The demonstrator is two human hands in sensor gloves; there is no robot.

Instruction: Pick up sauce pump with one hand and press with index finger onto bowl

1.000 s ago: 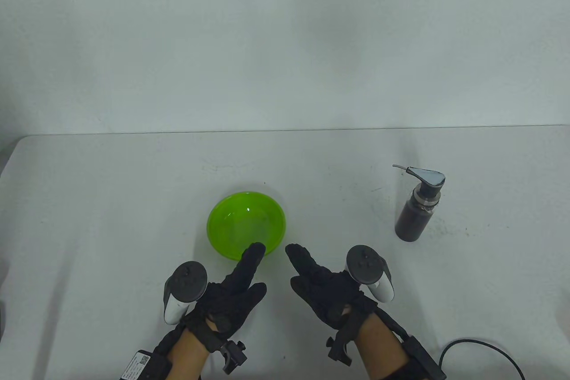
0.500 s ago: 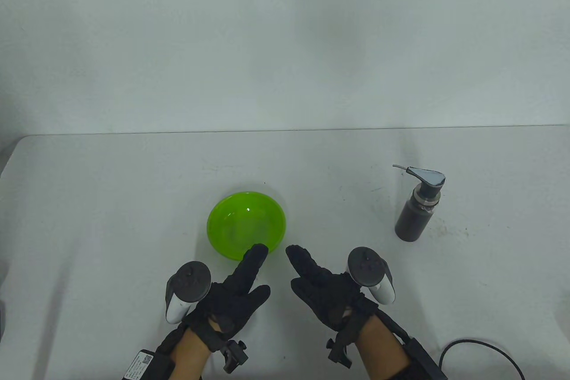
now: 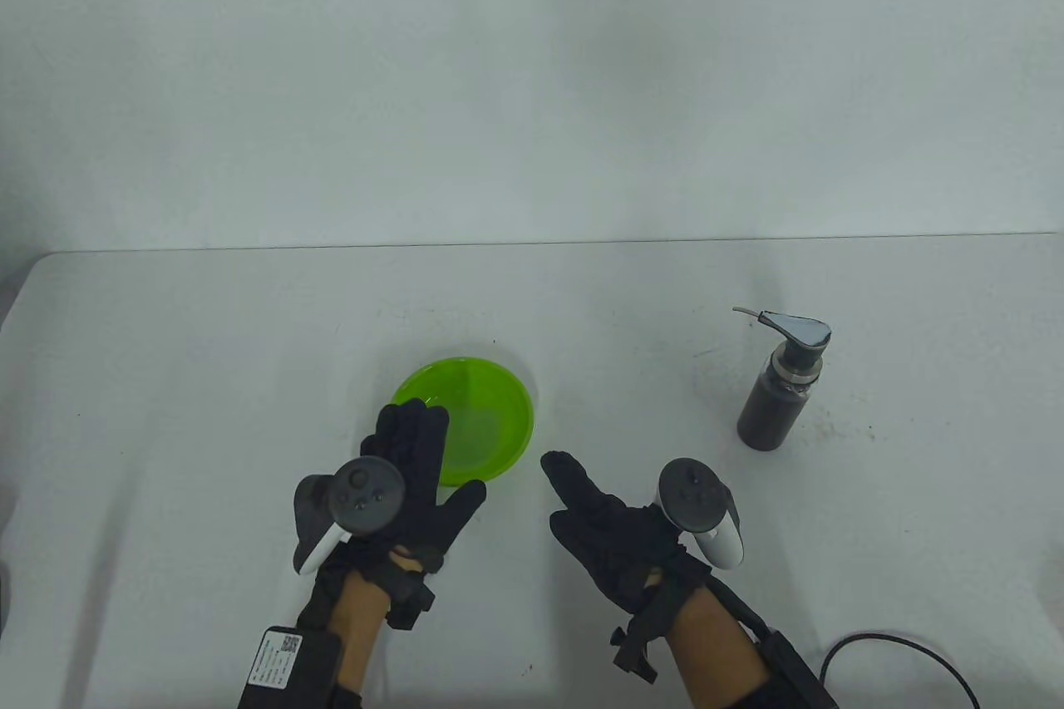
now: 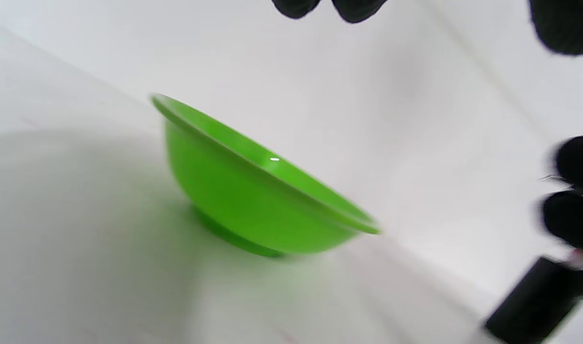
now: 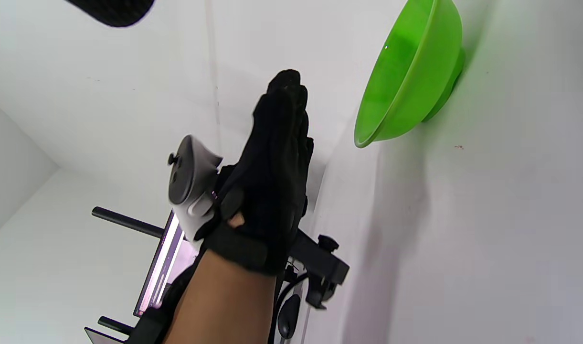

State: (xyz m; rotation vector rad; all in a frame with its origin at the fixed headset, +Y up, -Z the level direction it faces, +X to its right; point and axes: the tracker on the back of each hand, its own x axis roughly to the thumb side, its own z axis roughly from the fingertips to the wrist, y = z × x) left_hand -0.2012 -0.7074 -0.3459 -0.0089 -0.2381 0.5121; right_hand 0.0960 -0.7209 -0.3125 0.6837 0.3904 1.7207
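1. A black cable point(image 3: 906, 651) lies at the tabletop's point(image 3: 208, 343) near right edge.
2. The sauce pump point(image 3: 781, 381) stands upright, far right of the green bowl point(image 3: 490, 410).
3. The left hand point(image 3: 407, 484) hovers spread over the bowl's near rim; the right hand point(image 3: 615, 534) is open, empty.

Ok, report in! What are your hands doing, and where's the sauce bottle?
Left hand open, fingers spread above the green bowl. Right hand open, holding nothing. Sauce pump upright on the table, untouched, to the right. Nothing between right hand and pump.

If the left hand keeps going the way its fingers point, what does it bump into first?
Probably the green bowl. The left hand has its fingertips over the bowl's near rim; its height above is unclear, so it might pass over.
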